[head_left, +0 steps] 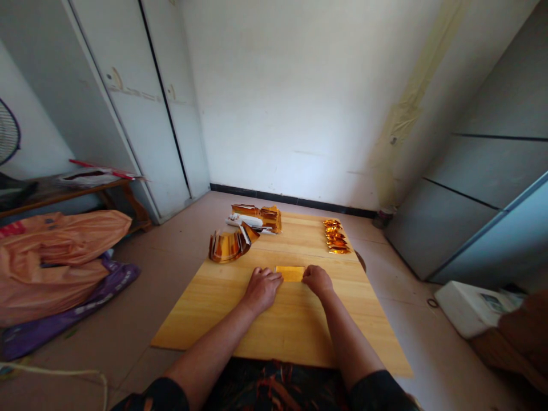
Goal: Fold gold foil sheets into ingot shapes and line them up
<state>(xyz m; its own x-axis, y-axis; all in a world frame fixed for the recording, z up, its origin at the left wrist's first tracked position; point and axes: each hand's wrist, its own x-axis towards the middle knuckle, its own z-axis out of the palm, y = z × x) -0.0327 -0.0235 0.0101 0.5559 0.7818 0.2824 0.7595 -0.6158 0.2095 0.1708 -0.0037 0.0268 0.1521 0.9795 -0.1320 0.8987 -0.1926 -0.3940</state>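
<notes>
A gold foil paper [290, 274], folded into a flat rectangle, lies on the wooden table [291, 319] between my two hands. At its left end my left hand [262, 290] presses with curled fingers. My right hand [317, 280] pinches the right end with closed fingers. Beyond my left hand stands a curved stack of loose gold foil sheets [228, 245]. Farther back is a second pile of gold foil sheets [270, 217], with a white roll-like piece beside it. Several folded gold foil pieces [336, 237] sit in a row at the table's far right.
A white wall rises behind the table, with a grey cabinet [124, 85] at the left. On the left floor lie an orange bag [64, 257] and a purple bag [85, 302]. A white box [466, 311] stands on the right, near a grey refrigerator-like cabinet [475, 188].
</notes>
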